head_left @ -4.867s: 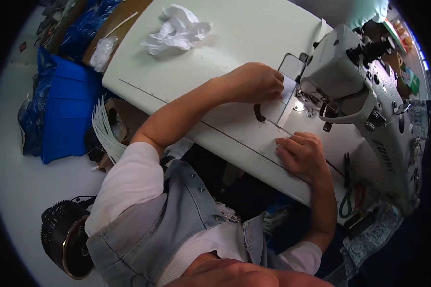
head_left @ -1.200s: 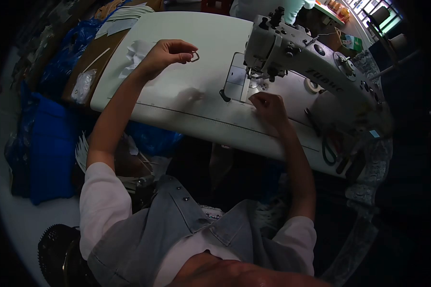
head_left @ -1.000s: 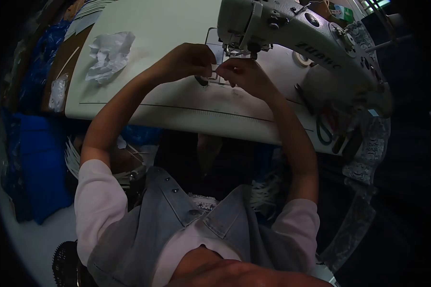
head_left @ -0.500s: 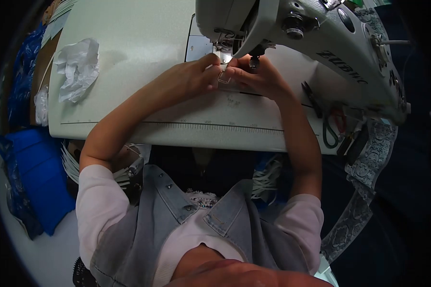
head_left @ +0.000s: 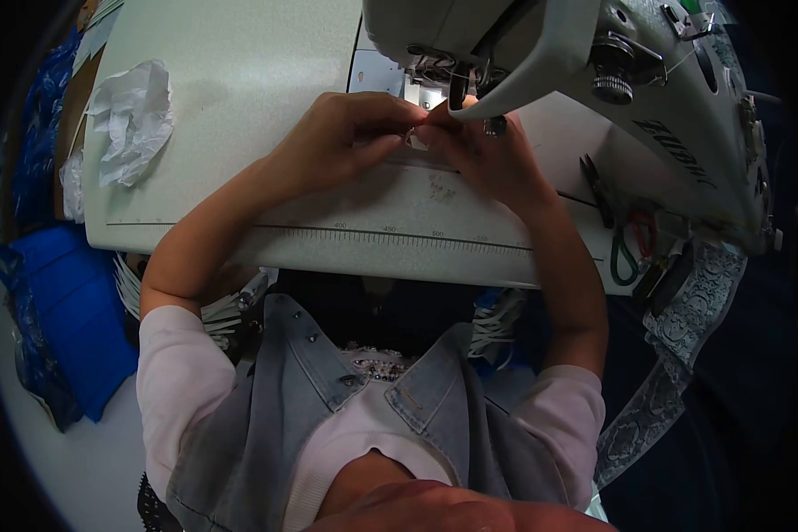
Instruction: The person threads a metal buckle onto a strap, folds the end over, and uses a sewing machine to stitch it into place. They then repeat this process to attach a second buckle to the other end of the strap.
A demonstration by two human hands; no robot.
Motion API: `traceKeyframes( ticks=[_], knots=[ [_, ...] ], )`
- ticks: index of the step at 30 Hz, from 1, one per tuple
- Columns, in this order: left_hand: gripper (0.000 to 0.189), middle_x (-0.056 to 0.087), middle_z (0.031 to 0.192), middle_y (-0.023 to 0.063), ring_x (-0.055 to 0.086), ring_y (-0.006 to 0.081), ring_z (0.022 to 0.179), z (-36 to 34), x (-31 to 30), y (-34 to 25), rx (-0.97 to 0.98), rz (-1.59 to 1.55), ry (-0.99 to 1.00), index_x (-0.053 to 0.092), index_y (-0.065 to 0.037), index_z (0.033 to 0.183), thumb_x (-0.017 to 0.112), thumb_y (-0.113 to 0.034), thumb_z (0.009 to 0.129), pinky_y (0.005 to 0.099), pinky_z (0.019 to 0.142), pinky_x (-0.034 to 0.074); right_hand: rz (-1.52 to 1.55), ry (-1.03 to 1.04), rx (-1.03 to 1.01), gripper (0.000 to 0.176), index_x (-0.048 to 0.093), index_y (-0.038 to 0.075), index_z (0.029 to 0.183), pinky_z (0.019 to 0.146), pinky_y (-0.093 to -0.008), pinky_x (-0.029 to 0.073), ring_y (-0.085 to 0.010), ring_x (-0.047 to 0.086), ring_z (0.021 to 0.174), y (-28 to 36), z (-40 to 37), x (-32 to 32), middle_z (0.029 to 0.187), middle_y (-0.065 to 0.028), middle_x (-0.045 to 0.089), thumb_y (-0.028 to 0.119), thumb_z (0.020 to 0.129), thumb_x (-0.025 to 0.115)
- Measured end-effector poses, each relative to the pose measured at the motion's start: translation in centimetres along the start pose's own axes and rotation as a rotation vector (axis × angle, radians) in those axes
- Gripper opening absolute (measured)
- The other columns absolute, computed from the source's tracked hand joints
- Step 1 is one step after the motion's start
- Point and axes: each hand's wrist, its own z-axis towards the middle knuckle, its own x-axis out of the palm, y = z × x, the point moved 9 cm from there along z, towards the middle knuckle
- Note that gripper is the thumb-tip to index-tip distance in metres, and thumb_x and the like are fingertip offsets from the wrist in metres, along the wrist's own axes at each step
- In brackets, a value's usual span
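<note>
Under the sewing machine head [head_left: 541, 62], my two hands meet close in front of the lit needle area [head_left: 430, 97]. My left hand [head_left: 332, 137] has its forefinger stretched to the right hand's fingertips, thumb bent below; whatever it pinches is too small to tell. My right hand [head_left: 492, 160] is closed, its fingertips partly hidden behind the machine's front parts. A small, shiny metal loop [head_left: 417, 139], roughly rectangular, shows at the right thumb, between the hands. Its lower edge hangs just above the table.
A crumpled white sheet [head_left: 133, 122] lies on the white sewing table [head_left: 266, 53] at left. Black snips [head_left: 597, 191] and green-handled scissors [head_left: 623, 257] lie at right, near hanging lace [head_left: 696, 288]. A blue bag [head_left: 75, 310] stands beside the table at left.
My left hand has opened its grip somewhat, with the forefinger stretched further right. The loop has turned and shows less between the hands. The view has shifted slightly.
</note>
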Motion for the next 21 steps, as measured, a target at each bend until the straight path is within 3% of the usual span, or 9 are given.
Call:
traceKeyframes(
  ticks=[2,4,5,8,11,13,16,19,21],
  knots=[
    [0.028,0.065,0.108,0.0132,0.067,0.0215,0.092,0.2,-0.1,0.2,-0.044,-0.036,-0.009,0.062,0.0,0.112,0.062,-0.001,0.084,0.0304,0.078,0.056,-0.054,-0.066,-0.055,0.017,0.063,0.004,0.098,0.059,-0.0264,0.048,-0.0139,0.062,0.065,-0.5,0.2,0.2,0.072,-0.0036,0.064,0.011,0.084,0.069],
    [0.025,0.065,0.101,0.0113,0.066,0.0184,0.084,0.6,-0.9,-1.7,0.158,0.362,-0.135,0.064,-0.002,0.108,0.065,-0.003,0.083,0.0286,0.073,0.055,-0.187,-0.258,-0.139,0.016,0.062,0.005,0.096,0.055,-0.0276,0.048,-0.0169,0.062,0.062,0.0,0.5,-0.3,0.072,-0.0041,0.064,0.013,0.085,0.068],
    [0.025,0.065,0.101,0.0113,0.066,0.0184,0.084,1.0,-0.8,-1.4,0.158,0.364,-0.135,0.064,-0.002,0.108,0.065,-0.003,0.083,0.0286,0.073,0.055,-0.186,-0.259,-0.14,0.016,0.062,0.005,0.096,0.055,-0.0276,0.048,-0.0169,0.062,0.062,0.1,0.8,0.0,0.072,-0.0041,0.064,0.013,0.085,0.068],
    [0.021,0.064,0.096,0.0094,0.064,0.0163,0.076,1.9,-1.3,0.0,0.104,0.486,-0.207,0.066,-0.003,0.101,0.07,-0.008,0.08,0.0274,0.067,0.053,-0.395,-0.376,-0.086,0.013,0.065,0.01,0.086,0.057,-0.0374,0.05,-0.0286,0.062,0.064,0.1,0.6,-0.3,0.07,-0.0104,0.063,0.022,0.083,0.067],
    [0.017,0.064,0.089,0.0077,0.062,0.0155,0.069,2.3,-1.5,0.2,0.096,0.526,-0.228,0.067,-0.005,0.093,0.072,-0.011,0.078,0.027,0.062,0.051,-0.422,-0.298,-0.004,0.021,0.064,0.008,0.092,0.054,-0.0279,0.047,-0.0187,0.061,0.059,0.1,0.4,-0.7,0.067,-0.0056,0.062,0.026,0.084,0.069],
    [0.015,0.064,0.08,0.006,0.062,0.0154,0.064,2.1,-1.8,-0.4,0.15,0.558,-0.295,0.068,-0.005,0.089,0.074,-0.012,0.077,0.0271,0.06,0.051,-0.313,-0.062,0.204,0.024,0.062,0.008,0.072,0.055,-0.0387,0.047,-0.0288,0.061,0.062,-0.5,0.2,0.0,0.067,-0.0095,0.062,0.029,0.079,0.07],
    [0.014,0.064,0.073,0.0057,0.063,0.0152,0.062,2.3,-1.9,-0.2,0.118,0.572,-0.316,0.068,-0.006,0.088,0.073,-0.012,0.077,0.0269,0.059,0.052,-0.185,0.003,0.296,0.028,0.059,0.007,0.067,0.054,-0.0393,0.045,-0.0285,0.06,0.061,-0.6,0.3,0.9,0.065,-0.0088,0.061,0.03,0.078,0.07],
    [0.015,0.068,0.077,0.0067,0.067,0.0161,0.068,2.1,-2.3,-0.2,0.155,0.567,-0.369,0.068,-0.005,0.088,0.074,-0.014,0.078,0.0267,0.061,0.054,-0.181,-0.093,0.239,0.022,0.067,0.007,0.081,0.057,-0.0312,0.048,-0.0189,0.062,0.06,-1.7,0.5,0.6,0.066,-0.0044,0.063,0.027,0.077,0.074],
    [0.015,0.069,0.08,0.0074,0.069,0.0166,0.071,2.1,-2.7,-0.5,0.083,0.542,-0.374,0.067,-0.004,0.088,0.073,-0.015,0.079,0.0265,0.062,0.054,-0.206,-0.264,0.09,0.022,0.064,0.008,0.073,0.054,-0.0339,0.047,-0.023,0.061,0.059,-1.1,0.8,0.2,0.062,-0.0059,0.06,0.028,0.078,0.072]
  ],
)
